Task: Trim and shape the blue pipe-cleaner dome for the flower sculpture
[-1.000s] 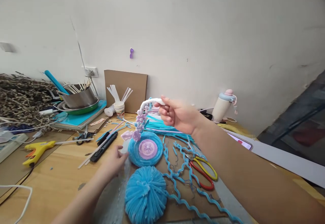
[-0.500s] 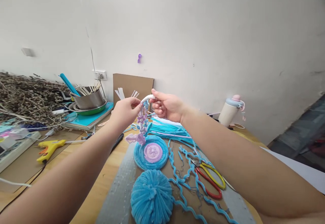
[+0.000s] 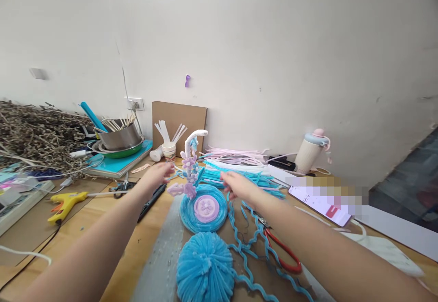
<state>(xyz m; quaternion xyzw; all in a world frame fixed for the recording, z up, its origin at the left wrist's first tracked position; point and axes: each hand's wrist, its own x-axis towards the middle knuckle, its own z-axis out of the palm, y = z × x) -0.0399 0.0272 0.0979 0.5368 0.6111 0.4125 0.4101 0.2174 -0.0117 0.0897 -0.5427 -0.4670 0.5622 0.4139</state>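
Note:
A white stem with a curved top, trimmed with pink and blue fuzzy flowers, stands upright at the blue coiled disc, which has a lilac centre. My left hand is just left of the flowers, fingers apart, holding nothing. To the right of the flowers, my right hand is also empty, its fingers loosely spread. A round blue fuzzy ball sits in front of the disc. Red-handled scissors lie partly under my right forearm, beside wavy blue strips.
Blue and pink pipe cleaners lie behind the disc. At left are a yellow glue gun and a metal pot. A paper cup holds white strips. On the right are a phone and a bottle.
Both hands have let go of the white stem and moved down and apart. The stem now stands by itself with its curved tip pointing right. The phone has come into view.

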